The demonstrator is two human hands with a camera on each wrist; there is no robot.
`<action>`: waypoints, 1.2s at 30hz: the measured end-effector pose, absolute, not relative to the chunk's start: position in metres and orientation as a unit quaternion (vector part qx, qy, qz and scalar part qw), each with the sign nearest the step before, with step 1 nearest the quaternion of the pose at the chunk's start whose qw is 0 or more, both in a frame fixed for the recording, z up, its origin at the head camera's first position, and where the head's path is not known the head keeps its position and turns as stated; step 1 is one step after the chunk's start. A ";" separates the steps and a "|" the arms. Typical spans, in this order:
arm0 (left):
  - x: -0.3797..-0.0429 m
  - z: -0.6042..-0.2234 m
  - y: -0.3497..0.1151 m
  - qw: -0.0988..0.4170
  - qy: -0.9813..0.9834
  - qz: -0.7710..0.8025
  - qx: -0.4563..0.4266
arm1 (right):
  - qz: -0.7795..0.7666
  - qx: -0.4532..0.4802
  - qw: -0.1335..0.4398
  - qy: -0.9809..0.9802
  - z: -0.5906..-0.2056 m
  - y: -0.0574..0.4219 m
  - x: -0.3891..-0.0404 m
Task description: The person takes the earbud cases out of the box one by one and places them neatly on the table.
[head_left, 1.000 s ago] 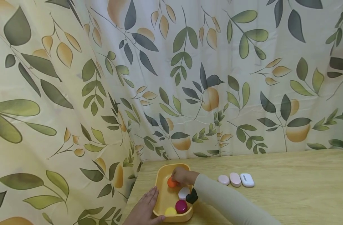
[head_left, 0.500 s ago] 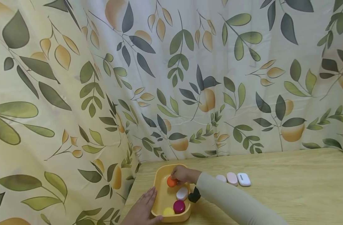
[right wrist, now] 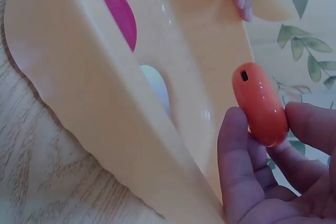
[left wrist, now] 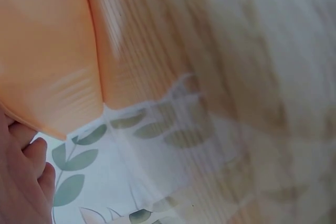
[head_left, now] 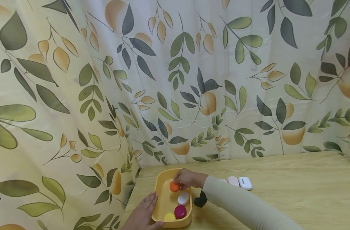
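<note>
My right hand [head_left: 187, 179] pinches a glossy orange earbud case [right wrist: 260, 104] between thumb and fingers, above the far part of a yellow tray [head_left: 160, 204]. A small dark port shows on the case's end in the right wrist view. My left hand [head_left: 143, 210] rests against the tray's left side with its fingers fairly straight, the thumb at the near rim. Inside the tray, along the right side and near end, lie a white oval case [head_left: 183, 198], a round magenta case [head_left: 180, 211] and a yellow round piece [head_left: 170, 217], partly hidden by the rim.
On the wooden table [head_left: 301, 191], right of the tray, stand a white case [head_left: 245, 183], a pink case [head_left: 233, 181] and another pink one, mostly hidden by the sleeve [head_left: 232, 199]. A black piece [head_left: 201, 199] shows by the right wrist. Leaf-patterned curtains [head_left: 163, 95] border the table.
The right wrist and the black piece by it have shifted slightly right relative to the tray, the orange case still pinched. The head view has turned a little. The left hand stays on the tray.
</note>
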State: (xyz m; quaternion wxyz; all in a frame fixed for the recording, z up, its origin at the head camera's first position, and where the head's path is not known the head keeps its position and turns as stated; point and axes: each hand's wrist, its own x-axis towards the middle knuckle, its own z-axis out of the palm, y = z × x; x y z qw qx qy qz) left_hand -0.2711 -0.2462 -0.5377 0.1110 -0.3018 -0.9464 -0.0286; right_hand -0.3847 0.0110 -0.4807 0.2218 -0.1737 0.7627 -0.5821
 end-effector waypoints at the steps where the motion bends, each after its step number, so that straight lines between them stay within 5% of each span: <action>1: -0.271 -0.538 -0.246 0.110 -0.947 -0.030 -0.301 | -0.586 -0.172 0.224 0.759 -0.480 0.012 -0.385; 36: -0.273 -0.540 -0.246 0.111 -0.949 -0.015 -0.296 | -0.617 -0.191 0.235 0.726 -0.470 0.065 -0.371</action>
